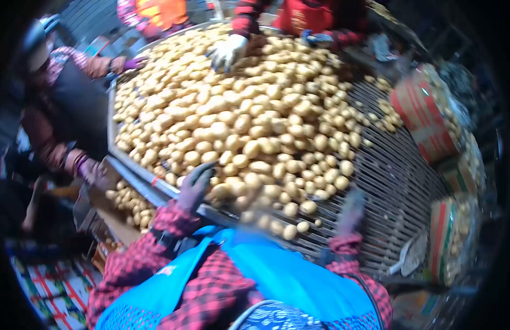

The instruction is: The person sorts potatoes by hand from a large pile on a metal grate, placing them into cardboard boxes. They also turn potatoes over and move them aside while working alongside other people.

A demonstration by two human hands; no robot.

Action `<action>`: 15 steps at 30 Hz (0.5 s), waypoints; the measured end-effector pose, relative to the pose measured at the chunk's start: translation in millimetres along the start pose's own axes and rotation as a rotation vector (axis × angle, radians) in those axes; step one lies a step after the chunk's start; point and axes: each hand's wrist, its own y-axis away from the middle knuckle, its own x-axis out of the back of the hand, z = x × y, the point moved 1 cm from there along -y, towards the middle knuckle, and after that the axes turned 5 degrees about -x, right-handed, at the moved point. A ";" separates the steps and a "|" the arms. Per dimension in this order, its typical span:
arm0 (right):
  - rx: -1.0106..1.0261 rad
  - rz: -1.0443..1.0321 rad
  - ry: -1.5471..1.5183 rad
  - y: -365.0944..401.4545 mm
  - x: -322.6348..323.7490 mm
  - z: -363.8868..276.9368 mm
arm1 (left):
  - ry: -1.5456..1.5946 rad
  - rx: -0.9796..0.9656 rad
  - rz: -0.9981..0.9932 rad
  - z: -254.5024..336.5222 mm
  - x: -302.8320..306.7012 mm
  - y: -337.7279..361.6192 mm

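Note:
A large heap of potatoes [249,115] covers most of a slatted metal sorting table [395,170]. My left hand [195,186], in a dark purple-grey glove, is at the near edge of the heap, fingers stretched out and apart beside the closest potatoes. My right hand [351,212], also gloved, is over the slats to the right of the heap, its fingers smeared by motion. Between my two hands, several blurred potatoes [260,217] lie or roll close to the table's front edge.
Another person's white-gloved hand [228,52] reaches into the far side of the heap. A person at left has a hand [95,171] near a carton of potatoes [131,206]. Filled cartons [425,118] line the right edge, and a white scoop [412,256] rests on the slats.

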 end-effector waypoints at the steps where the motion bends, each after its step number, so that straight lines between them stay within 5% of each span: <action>1: -0.119 0.305 -0.097 5.0 6.0 35.0 | -0.018 -0.039 -0.015 -1.7 -0.7 -8.2; 5: -0.540 0.464 -0.072 44.2 42.6 107.4 | 0.062 -0.126 -0.075 1.4 3.8 -31.1; 7: -0.355 0.126 0.711 64.4 29.2 109.3 | 0.079 -0.111 -0.100 -7.5 12.9 -39.2; 9: -0.447 0.260 0.306 66.7 -21.8 70.1 | 0.084 -0.053 -0.092 -2.5 25.9 -41.8; 10: -0.464 -0.040 0.208 63.1 -23.9 33.2 | 0.135 -0.069 -0.065 -17.3 31.1 -46.0; 11: -0.420 0.114 -0.027 67.2 -44.8 40.2 | 0.140 -0.075 -0.039 -17.3 37.9 -48.6; 13: -0.438 0.031 -0.313 63.9 -58.3 -26.5 | 0.208 -0.045 0.014 -6.9 55.7 -55.7; 15: -0.324 -0.043 -0.233 54.7 -69.5 -107.1 | 0.135 -0.157 0.054 -12.2 82.0 -74.1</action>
